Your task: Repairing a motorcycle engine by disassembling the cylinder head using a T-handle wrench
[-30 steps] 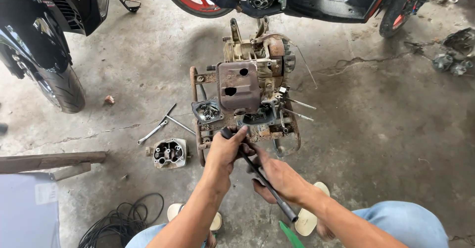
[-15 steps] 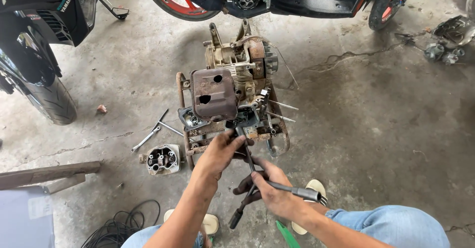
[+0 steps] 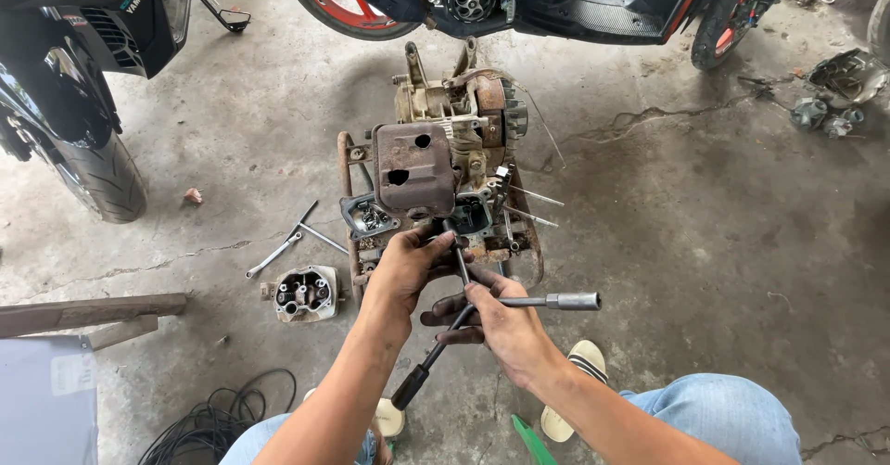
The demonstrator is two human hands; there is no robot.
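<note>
Since half a second ago the right hand [image 3: 505, 331] has swung the three-armed socket wrench [image 3: 482, 303] round, so that one arm now points right toward mid-frame with its socket end clear of the fingers, where before it lay lower and nearer the knee. The left hand [image 3: 408, 266] has stayed up at the small engine [image 3: 436, 178], closed round the wrench's upright arm just below where it enters the block. The right hand is clamped on the hub where the three arms meet; the third arm, with a dark grip, slants down toward the lower centre.

That wrench looks like solid steel: stiff, fairly heavy, likely oily and so slippery. I would judge the hub and the shaft near the socket the surest holds, as both hands have it. The engine, rusty and sitting in a bent frame in the middle of the picture, seems heavy and unlikely to shift.

Left of the engine lie a removed cylinder head [image 3: 304, 292] and another Y-shaped wrench [image 3: 292, 241] on the concrete floor [image 3: 695, 242]. Thin studs [image 3: 533, 196] stick out to the engine's right, close to the swinging arm. A motorbike tyre [image 3: 97, 173] stands at upper left, a coil of black cable [image 3: 218, 423] at lower left, and a sandal [image 3: 575, 377] sits under the right forearm.
</note>
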